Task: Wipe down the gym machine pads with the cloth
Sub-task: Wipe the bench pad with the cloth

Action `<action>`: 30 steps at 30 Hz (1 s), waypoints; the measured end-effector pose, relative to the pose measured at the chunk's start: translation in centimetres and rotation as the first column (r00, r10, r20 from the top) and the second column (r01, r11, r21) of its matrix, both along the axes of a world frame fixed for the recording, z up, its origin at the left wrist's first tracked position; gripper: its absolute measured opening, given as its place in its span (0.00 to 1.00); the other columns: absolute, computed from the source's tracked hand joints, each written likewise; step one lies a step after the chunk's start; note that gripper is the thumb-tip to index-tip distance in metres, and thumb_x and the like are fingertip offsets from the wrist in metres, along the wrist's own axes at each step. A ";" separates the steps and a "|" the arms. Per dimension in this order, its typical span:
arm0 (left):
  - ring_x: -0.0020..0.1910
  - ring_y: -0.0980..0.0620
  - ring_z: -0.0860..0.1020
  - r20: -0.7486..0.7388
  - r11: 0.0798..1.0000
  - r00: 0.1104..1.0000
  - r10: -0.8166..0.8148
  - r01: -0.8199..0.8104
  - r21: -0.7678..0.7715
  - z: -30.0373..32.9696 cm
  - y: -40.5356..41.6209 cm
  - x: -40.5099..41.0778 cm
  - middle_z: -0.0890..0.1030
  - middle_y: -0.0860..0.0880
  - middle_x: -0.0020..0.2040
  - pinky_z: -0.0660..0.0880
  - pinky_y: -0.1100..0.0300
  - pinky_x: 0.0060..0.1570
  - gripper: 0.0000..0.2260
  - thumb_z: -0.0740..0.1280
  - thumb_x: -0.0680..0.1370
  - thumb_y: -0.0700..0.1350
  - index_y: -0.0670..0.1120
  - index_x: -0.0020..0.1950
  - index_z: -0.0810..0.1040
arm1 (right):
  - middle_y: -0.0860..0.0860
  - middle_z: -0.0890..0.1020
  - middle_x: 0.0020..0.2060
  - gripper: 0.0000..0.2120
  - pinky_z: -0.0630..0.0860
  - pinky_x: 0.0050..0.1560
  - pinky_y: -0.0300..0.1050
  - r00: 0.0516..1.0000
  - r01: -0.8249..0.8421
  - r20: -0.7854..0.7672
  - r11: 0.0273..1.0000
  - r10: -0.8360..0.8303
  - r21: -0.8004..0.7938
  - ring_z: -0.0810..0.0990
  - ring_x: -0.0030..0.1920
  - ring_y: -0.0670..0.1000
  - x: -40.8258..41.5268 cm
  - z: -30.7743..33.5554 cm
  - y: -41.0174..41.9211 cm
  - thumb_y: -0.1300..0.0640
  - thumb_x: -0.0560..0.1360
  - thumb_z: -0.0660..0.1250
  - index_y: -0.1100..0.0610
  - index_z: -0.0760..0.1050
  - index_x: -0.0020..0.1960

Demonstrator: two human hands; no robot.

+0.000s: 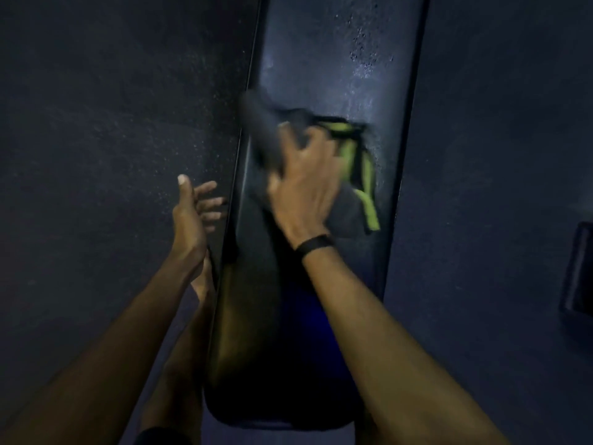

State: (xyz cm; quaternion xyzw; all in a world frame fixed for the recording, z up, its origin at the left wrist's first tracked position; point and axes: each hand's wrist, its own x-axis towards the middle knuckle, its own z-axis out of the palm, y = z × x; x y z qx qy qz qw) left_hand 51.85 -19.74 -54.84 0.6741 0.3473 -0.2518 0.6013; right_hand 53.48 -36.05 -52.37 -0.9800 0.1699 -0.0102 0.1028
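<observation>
A long dark bench pad (321, 59) runs from the bottom centre up to the top of the view, with wet droplets on its upper part. A dark grey cloth with bright green trim (356, 175) lies flat on the pad's middle. My right hand (305, 184) presses on the cloth and grips it; it is motion-blurred and wears a black wristband. Beside the pad's left edge, my left hand (192, 207) hovers with fingers apart, holding nothing.
Dark speckled rubber floor (112, 123) surrounds the pad on both sides. A dark box-like object (577, 271) sits at the right edge. A bare leg and foot (179, 364) show below the left forearm, next to the pad's left side.
</observation>
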 end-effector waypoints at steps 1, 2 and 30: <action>0.42 0.54 0.78 0.006 0.999 0.999 0.051 -0.052 0.003 0.2 -0.3 0.2 0.82 0.50 0.47 0.73 0.57 0.45 0.28 0.45 0.84 0.64 0.50 0.58 0.80 | 0.57 0.75 0.60 0.32 0.67 0.49 0.53 0.984 -0.170 -0.051 0.985 0.172 0.032 0.72 0.54 0.58 -1.8 0.6 1.8 0.51 0.67 0.73 0.50 0.74 0.70; 0.40 0.54 0.79 0.018 0.993 0.993 0.117 -0.117 0.002 0.4 -0.6 0.7 0.82 0.50 0.46 0.75 0.57 0.45 0.27 0.47 0.84 0.63 0.48 0.56 0.80 | 0.56 0.74 0.60 0.34 0.67 0.49 0.52 0.950 -0.285 -0.109 0.956 0.291 0.073 0.71 0.53 0.57 -4.4 1.2 2.8 0.50 0.66 0.73 0.49 0.72 0.72; 0.54 0.34 0.77 -0.140 0.679 0.990 -0.032 0.124 0.723 1.2 -13.9 14.2 0.80 0.34 0.55 0.70 0.43 0.56 0.34 0.45 0.85 0.61 0.34 0.55 0.79 | 0.56 0.70 0.70 0.31 0.68 0.65 0.57 0.865 0.499 -0.174 0.779 -0.470 0.379 0.73 0.68 0.59 5.6 -0.3 -15.0 0.34 0.81 0.54 0.40 0.51 0.81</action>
